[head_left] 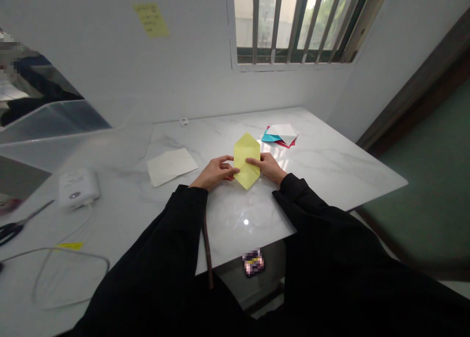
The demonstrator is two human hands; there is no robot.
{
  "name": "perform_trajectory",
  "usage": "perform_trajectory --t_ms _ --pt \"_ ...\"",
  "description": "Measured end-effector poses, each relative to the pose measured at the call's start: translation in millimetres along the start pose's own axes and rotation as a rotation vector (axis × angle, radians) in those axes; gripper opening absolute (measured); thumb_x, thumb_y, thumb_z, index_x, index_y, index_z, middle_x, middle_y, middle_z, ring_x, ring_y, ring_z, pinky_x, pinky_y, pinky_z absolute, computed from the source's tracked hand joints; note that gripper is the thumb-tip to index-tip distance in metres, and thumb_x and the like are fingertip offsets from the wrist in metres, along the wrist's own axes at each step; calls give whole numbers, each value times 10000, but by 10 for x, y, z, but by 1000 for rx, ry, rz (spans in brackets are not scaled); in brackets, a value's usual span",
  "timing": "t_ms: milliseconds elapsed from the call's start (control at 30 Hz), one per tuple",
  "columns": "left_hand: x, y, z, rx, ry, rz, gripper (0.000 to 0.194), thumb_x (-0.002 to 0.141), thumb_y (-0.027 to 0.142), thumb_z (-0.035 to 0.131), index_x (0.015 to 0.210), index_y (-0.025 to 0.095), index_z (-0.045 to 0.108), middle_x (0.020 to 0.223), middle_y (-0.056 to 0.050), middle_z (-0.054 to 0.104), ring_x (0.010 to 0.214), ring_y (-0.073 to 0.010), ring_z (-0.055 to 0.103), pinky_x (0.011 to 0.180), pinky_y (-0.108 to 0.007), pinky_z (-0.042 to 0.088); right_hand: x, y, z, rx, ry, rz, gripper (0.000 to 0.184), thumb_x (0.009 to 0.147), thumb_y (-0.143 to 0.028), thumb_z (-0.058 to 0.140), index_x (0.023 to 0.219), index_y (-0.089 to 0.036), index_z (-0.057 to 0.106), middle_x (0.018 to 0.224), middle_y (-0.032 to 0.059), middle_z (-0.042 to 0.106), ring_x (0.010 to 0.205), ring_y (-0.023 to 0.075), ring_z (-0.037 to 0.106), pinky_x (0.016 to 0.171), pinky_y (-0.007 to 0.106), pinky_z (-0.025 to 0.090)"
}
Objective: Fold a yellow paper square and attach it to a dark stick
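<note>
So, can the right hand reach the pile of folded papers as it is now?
Probably yes: the pile lies just beyond the right hand and nothing stands between, but its fingers would first have to release the yellow paper.

Left hand [217,171] and right hand [268,166] pinch, both forearms reaching forward

Loose black long sleeves [176,239], wide cuffs, dark clothing

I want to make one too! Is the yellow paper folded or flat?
Folded: the yellow paper sheet has pointed ends and creased flaps meeting near the right thumb.
</note>
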State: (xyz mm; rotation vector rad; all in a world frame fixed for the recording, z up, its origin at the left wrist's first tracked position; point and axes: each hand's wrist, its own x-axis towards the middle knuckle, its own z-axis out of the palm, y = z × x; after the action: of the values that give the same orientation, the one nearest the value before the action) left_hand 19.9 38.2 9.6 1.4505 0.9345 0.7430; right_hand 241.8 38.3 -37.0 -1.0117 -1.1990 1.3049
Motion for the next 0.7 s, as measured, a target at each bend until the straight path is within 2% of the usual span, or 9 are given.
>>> perform_trajectory --t_ms 167,333,467,533,600,700 --pt "8 -18 -33 35 -71 -7 510 693 322 882 1108 180 621 679 19 661 582 -137 615 611 -274 527 8 7 4 41 11 2 457 627 -467 914 866 -106 768 883 108 789 759 212 718 674 299 583" --pt "-5 -18 -36 52 -89 19 512 706 356 879 1103 175 611 627 46 613 540 -127 584 592 -272 523 15 41 0 70 9 17 466 657 -466 895 935 -112 777 969 122 796 828 231 743 739 314 602" --pt "8 -21 -62 95 -13 117 565 778 428 809 1235 166 604 650 37 617 590 -156 632 616 -290 549 48 78 3 104 52 21 480 655 -480 891 943 -116 768 999 133 795 846 244 752 779 340 609" --pt "14 -29 -98 141 91 207 528 874 462 685 1304 170 597 758 -1 659 616 -156 650 621 -293 558 66 85 15 148 76 24 482 641 -484 898 925 -121 755 999 140 793 852 251 756 804 356 609" --pt "9 -33 -130 268 192 314 479 916 397 604 1358 211 600 933 -37 693 635 -132 648 646 -286 566 74 79 33 198 102 30 492 626 -482 904 929 -130 745 1007 141 792 864 256 757 831 372 609" --pt "-20 -31 -121 507 170 465 592 854 261 644 1441 306 578 1204 -63 658 759 -129 657 718 -283 584 60 50 68 257 124 39 508 618 -470 911 959 -132 744 1029 138 792 879 258 757 869 388 606"
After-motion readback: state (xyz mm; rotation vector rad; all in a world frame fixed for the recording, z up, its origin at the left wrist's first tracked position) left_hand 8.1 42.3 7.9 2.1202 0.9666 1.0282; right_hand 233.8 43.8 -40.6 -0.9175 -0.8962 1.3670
